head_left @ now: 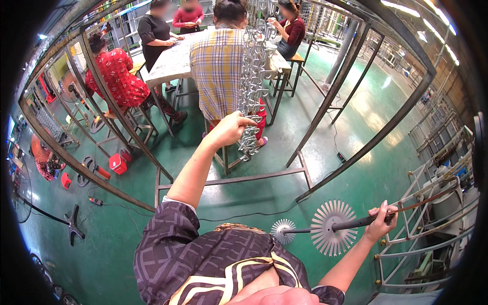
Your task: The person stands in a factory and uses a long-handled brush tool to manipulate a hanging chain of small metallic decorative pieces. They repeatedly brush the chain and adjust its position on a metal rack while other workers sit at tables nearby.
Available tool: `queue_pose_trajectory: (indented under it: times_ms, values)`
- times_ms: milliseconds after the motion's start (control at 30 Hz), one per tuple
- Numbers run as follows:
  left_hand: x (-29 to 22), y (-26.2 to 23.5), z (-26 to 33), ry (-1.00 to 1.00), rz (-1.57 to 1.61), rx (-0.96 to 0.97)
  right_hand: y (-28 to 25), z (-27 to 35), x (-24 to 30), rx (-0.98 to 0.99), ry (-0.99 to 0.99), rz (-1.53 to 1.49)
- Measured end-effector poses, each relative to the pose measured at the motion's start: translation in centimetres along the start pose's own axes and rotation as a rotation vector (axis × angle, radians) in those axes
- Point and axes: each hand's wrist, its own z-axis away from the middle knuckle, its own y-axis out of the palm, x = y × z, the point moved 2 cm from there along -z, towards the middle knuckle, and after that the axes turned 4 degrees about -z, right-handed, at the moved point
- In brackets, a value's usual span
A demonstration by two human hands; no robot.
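Ahead of me hangs a long bundle of silvery metal hooks [252,86]. My left hand [230,129] reaches up to its lower part, the index finger laid across the hooks and the other fingers curled; the thumb's grip is partly hidden. Low on the right, my right hand [380,223] is wrapped round the end of a dark rod [361,222]. The rod lies roughly level and carries a large slotted metal disc [334,227] and, farther left, a smaller slotted disc [283,231]. A thin brown bar [427,198] runs rightward from beside that hand.
A metal frame [300,170] surrounds the hooks. Beyond it, people sit and stand round a white-topped table [168,63], one in a plaid shirt [216,71] just behind the hooks. Racks [406,244] stand at right. A cable [244,216] crosses the green floor; red bins [118,163] stand left.
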Motion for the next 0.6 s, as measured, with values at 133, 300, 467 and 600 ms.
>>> queue_pose_trajectory:
  times_ms: [133, 300, 467, 600]
  values:
    - [0.3, 1.0, 0.8, 0.025, 0.014, -0.017, -0.3, 0.0, 0.1, -0.004, -0.005, 0.014]
    - [3.3, 4.3, 2.6, -0.018, -0.023, 0.172, -0.2, 0.3, 0.0, 0.012, -0.002, 0.022]
    - [1.1, 1.2, 2.4, 0.096, 0.038, 0.027, -0.1, 0.2, 0.1, -0.015, -0.01, -0.022]
    - [-6.0, -9.1, -0.5, 0.34, 0.209, -0.486, 0.1, 0.3, 0.3, -0.011, 0.024, -0.042]
